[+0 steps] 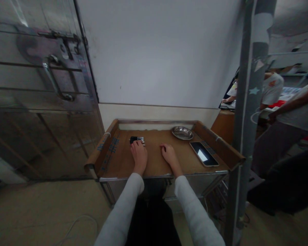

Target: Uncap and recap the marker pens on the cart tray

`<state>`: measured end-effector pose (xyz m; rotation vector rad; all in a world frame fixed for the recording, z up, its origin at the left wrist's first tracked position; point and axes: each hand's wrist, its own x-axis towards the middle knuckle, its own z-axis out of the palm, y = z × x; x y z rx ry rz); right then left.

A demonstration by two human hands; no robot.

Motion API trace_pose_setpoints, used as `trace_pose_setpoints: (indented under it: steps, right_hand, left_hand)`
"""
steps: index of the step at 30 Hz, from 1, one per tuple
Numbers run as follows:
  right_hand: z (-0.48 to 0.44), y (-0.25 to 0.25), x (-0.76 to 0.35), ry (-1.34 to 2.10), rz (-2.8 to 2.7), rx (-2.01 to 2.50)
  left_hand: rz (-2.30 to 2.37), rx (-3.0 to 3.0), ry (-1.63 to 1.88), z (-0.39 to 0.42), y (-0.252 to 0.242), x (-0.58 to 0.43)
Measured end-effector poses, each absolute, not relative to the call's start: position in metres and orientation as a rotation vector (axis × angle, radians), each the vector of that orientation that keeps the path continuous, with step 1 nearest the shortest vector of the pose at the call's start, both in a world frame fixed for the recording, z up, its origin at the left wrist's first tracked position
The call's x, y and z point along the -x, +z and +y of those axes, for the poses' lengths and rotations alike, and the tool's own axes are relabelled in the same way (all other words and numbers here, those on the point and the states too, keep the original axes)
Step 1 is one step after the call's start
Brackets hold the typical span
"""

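Standing by the wall, one sees a cardboard-lined counter (154,165) with raised side flaps, blue lettering on the left part of the lining. One container on top: a round metal dish (182,133) near the far right corner, sitting level, its visible inside bare and shiny. Below the dish, a phone (204,154) lies face up at a slant, dark screen broken by a pale reflection. On the left half, toward the far side, lies a small bundle of black-and-white sticks (136,138), side by side. Left hand (140,154) comes in from the near edge, fingertips at the near side of the bundle and partly covering it; whether that grip is clamped on a stick or merely rests there, cannot tell. Right hand (170,156) lies on the cardboard between bundle and phone, well apart from the bundle, fingers loosely bent; palm turned down and out of sight, so cannot tell whether this grip is together or apart. Stick count uncertain: too small, and the fingers overlap them. Both pale sleeves run off the bottom edge. At right a grey post (246,112) partly hides people at work; the nearest co-worker (295,118) is cut off by the frame, and dim, blurred clutter near the floor defies naming.
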<state>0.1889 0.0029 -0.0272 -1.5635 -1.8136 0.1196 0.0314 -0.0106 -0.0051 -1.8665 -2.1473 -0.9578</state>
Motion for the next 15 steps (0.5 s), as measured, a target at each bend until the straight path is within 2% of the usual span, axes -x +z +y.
trace_pose_setpoints:
  steps: [3, 9, 15]
  right_hand:
    - [0.006, -0.028, -0.19, 0.095, -1.826, 1.565]
    - [0.019, -0.032, -0.189, 0.065, -1.799, 1.513]
    - [0.041, -0.03, -0.177, 0.433, -1.648, 1.293]
  left_hand:
    - [-2.228, 1.69, -0.901, -0.012, -0.007, -0.031]
    - [-1.996, 1.999, -0.747, -0.008, -0.017, -0.035]
    - [-1.618, 2.45, -0.816, 0.011, -0.02, -0.051]
